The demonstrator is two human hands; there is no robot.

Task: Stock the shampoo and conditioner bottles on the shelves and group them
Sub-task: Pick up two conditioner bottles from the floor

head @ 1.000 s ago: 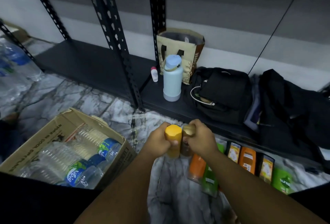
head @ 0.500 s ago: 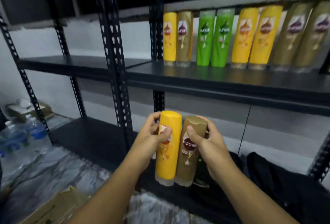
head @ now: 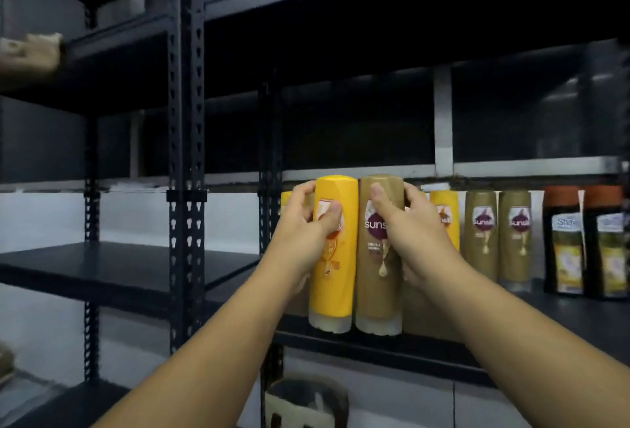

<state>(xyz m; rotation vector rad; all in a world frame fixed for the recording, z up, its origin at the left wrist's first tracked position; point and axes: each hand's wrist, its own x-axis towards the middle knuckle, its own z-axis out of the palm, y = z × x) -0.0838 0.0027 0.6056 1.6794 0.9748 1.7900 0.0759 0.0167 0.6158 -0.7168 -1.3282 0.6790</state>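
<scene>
Bottles rode upright, touching: left hand (head: 300,233) gripped the yellow bottle (head: 332,253), right hand (head: 414,240) the tan bottle (head: 378,257), above the shelf (head: 562,322) edge. Best set each beside its own colour.

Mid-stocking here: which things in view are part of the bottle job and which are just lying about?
Job:
left hand holding yellow bottle
right hand holding tan bottle
shelved tan bottles
dark bottles
shelf

Lying about:
bag below
blurred object, upper left
</scene>
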